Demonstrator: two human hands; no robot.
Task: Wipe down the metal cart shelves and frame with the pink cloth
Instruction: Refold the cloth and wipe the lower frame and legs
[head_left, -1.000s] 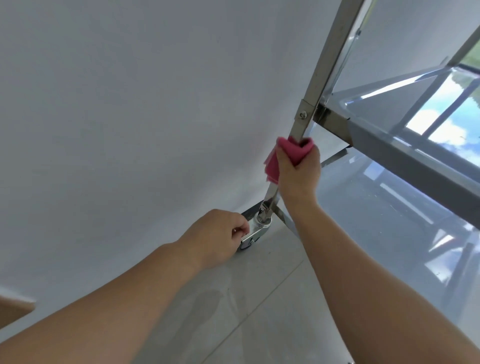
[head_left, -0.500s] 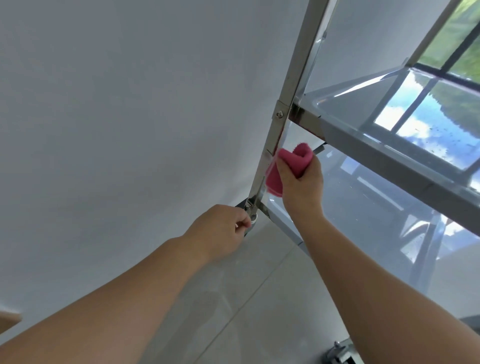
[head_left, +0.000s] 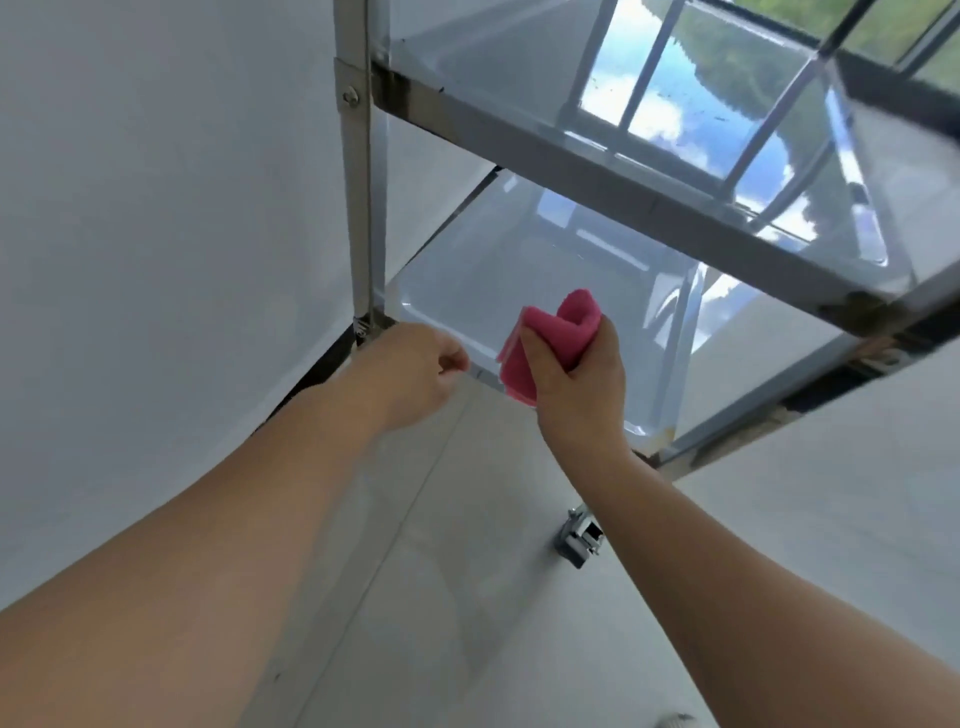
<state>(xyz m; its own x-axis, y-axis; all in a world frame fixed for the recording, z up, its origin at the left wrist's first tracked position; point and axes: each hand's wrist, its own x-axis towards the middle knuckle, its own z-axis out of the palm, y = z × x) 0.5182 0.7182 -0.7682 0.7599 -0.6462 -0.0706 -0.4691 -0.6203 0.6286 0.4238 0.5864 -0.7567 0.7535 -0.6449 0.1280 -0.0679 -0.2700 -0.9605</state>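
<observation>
My right hand (head_left: 579, 387) clutches the bunched pink cloth (head_left: 563, 327) over the front rim of the shiny, tray-shaped lower steel shelf (head_left: 467, 280). My left hand (head_left: 410, 371) is curled at that shelf's corner, beside the upright steel cart post (head_left: 358, 208). I cannot tell whether it grasps anything.

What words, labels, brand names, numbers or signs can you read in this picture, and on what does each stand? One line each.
None: no readable text shows anywhere in this view.
pink cloth: plain, no tag showing.
cart post: bare metal, only a screw.
upper shelf and lower shelf: only window reflections.
caster: blurred, no marking legible.
</observation>
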